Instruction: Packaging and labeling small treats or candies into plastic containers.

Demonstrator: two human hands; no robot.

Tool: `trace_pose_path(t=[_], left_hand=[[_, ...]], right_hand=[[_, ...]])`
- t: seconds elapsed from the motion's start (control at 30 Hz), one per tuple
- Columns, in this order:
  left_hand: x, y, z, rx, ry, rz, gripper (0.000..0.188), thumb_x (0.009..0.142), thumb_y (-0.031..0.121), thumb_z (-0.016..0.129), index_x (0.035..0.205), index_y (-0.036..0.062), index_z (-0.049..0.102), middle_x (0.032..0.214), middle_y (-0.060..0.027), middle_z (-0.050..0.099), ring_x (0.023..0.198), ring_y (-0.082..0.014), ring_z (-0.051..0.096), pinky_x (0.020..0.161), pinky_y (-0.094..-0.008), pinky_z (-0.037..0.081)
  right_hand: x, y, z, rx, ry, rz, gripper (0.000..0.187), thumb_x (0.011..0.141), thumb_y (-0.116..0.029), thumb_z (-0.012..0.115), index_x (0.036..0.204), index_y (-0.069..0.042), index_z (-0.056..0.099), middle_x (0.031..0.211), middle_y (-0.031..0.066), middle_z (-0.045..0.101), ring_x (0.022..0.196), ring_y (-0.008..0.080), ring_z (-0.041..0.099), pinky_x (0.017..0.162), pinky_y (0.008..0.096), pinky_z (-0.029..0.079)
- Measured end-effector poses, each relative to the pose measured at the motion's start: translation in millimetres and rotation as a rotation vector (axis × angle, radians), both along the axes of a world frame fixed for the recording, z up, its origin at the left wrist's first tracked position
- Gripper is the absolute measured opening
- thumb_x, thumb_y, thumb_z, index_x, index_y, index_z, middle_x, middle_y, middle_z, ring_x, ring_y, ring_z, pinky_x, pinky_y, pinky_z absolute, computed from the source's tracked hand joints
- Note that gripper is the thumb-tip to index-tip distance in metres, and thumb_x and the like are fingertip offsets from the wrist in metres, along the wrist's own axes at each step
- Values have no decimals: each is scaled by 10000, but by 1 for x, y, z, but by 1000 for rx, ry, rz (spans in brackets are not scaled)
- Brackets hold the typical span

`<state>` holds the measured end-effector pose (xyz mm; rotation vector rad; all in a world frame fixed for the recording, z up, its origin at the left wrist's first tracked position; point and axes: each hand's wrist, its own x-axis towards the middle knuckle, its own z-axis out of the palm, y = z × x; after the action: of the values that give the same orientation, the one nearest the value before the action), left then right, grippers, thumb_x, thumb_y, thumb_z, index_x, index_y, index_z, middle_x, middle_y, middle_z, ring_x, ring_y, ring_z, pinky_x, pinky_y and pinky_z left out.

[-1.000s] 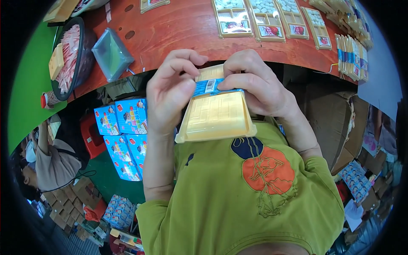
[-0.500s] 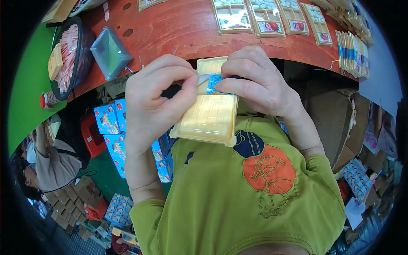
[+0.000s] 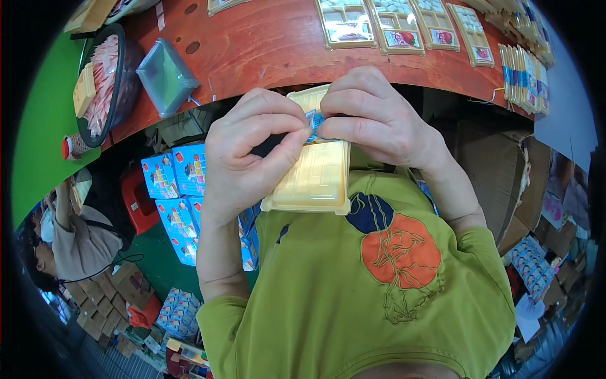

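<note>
A cream-yellow plastic tray point(image 3: 309, 180), turned with its moulded underside up, lies against my front below the table edge. Around its middle runs a blue printed band point(image 3: 314, 126). My left hand point(image 3: 255, 148) is closed in a pinch on the band's near-left end, with its thumb and forefinger beside the tray. From the other side my right hand point(image 3: 379, 117) pinches the same band, thumb and forefinger almost meeting those of the left. The tray's far end shows between both hands; the fingertips partly cover the band.
On the red-brown table point(image 3: 252, 54) lie several filled trays point(image 3: 394, 22) and a stack of banded packs point(image 3: 525, 82). At left stand a dark basin point(image 3: 117, 82) of pink strips and a clear plastic box point(image 3: 165, 79). Blue cartons point(image 3: 180, 208) and a co-worker point(image 3: 85, 240) are lower left.
My left hand has moved right, bringing the band's loose whitish end in toward the right fingertips. The tray has shifted slightly. My right hand stays close to where it was.
</note>
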<state>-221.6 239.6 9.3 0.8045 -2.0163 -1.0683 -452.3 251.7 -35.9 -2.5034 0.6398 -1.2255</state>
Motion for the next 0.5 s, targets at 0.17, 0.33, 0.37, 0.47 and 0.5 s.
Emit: trace_pose_path(t=[0.17,0.33,0.37,0.47,0.5], left_hand=[[5,-5,-1,-27,-14,-75,103,774,-20,712,876,-25,702,949,-110,684,858,-238,639,756,-320,512],[7,-10,-1,8,38,-196,143,856,40,624,947,-44,696,1005,-140,682,920,-290,621,818,-376,498],[9,-10,-6,78,101,-214,216,907,114,565,967,-53,687,1030,-155,678,969,-317,605,857,-409,482],[5,-11,-19,175,198,-207,718,995,553,332,1055,-68,687,1089,-176,669,1040,-334,590,929,-410,454],[2,-13,-22,146,178,-199,923,956,709,203,1106,-69,677,1134,-191,655,1053,-335,591,946,-406,447]], right_hand=[[0,2,0,12,-51,-31,287,730,-49,730,1012,-40,678,1007,104,615,917,286,608,790,394,495],[3,1,-12,126,-216,-17,329,739,30,764,1047,-26,663,1003,127,617,893,295,618,767,404,512],[4,1,-16,146,-232,-13,341,746,28,765,1064,-26,655,1003,131,617,894,299,616,770,402,513],[3,0,-23,298,-340,17,300,827,2,735,1105,-21,625,1012,141,613,916,292,607,789,384,511],[0,-2,-22,361,-344,-12,280,845,1,716,1108,-13,621,1015,139,612,919,292,609,800,375,508]])
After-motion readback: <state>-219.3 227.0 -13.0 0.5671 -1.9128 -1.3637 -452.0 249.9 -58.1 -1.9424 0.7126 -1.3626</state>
